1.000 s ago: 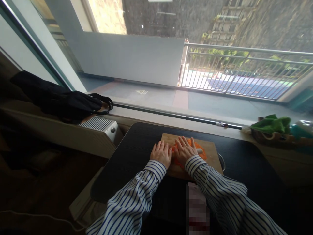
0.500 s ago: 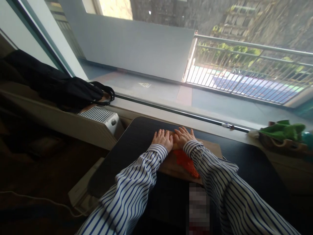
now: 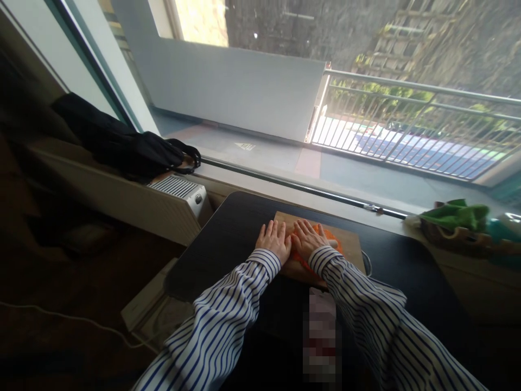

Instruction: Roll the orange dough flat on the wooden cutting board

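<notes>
A wooden board (image 3: 352,251) lies on a black table (image 3: 228,239) by the window. An orange sheet of dough (image 3: 330,237) is spread on the board. My left hand (image 3: 274,239) and my right hand (image 3: 307,239) lie side by side, palms down and fingers stretched, pressing on a rolling pin whose pale end (image 3: 334,244) sticks out to the right of my right hand. Striped sleeves cover both forearms.
A white radiator (image 3: 179,191) stands left of the table with a black bag (image 3: 134,149) on the sill above it. At the right, green cloth (image 3: 456,214) sits in a wooden holder on the sill. A white cable (image 3: 73,321) trails across the floor.
Both hands slid away to the board's far edge, baring the orange sheet, then came back toward me over it.
</notes>
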Demonstrator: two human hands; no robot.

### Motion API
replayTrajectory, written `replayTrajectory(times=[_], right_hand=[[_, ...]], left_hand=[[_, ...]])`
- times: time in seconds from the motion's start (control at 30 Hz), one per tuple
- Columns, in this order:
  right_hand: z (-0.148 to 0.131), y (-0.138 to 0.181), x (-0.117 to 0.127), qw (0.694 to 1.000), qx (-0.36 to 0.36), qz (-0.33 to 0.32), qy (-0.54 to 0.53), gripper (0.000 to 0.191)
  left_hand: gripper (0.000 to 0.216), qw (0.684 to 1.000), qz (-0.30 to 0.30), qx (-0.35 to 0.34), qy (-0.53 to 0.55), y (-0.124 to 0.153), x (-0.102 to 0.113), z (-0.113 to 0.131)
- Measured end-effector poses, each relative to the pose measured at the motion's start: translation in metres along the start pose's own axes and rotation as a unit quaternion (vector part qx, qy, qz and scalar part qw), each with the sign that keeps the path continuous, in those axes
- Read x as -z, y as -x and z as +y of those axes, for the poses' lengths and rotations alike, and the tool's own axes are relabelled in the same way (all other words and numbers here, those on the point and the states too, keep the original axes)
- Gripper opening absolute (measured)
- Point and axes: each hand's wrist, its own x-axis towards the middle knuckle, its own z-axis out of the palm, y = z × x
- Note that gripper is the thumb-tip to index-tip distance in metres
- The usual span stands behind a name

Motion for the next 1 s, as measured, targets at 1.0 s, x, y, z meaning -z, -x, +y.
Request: replayTrajectory(times=[1.0], right_hand=[[0.009, -0.054, 0.012, 0.999, -0.017, -0.028, 0.027, 0.055]], left_hand=[[0.054, 0.999, 0.024, 0.023, 0.034, -0.046, -0.004, -0.016]])
